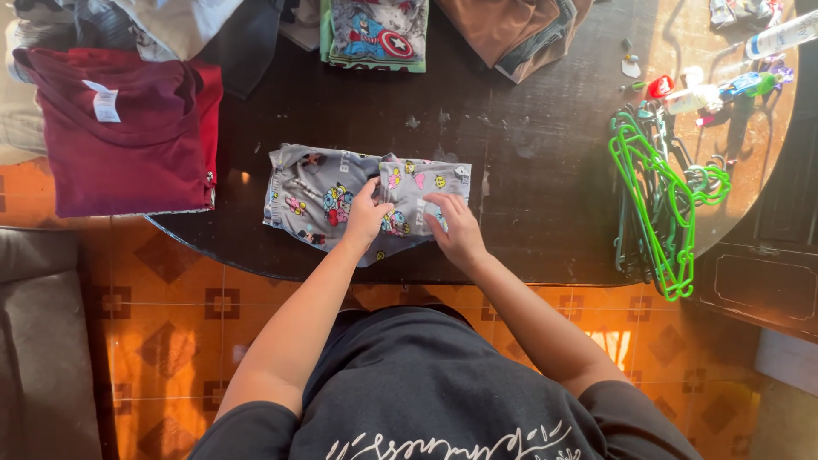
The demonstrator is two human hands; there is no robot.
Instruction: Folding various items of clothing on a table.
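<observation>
On top of the dark round table [528,170], near its front edge, lies a small grey cartoon-print garment [324,192], probably kids' shorts: soft, light, best pinched at a folded edge. Left hand [366,217] pinches the fold; right hand [456,230] presses flat, fingers open. Maroon shirt [128,136] sits left, green hangers [660,204] right, neither in the way.

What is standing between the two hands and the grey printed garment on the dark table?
Nothing visible does. The left hand and the right hand both rest directly on the grey printed garment. The maroon shirt and the green hangers lie apart at the sides.
</observation>
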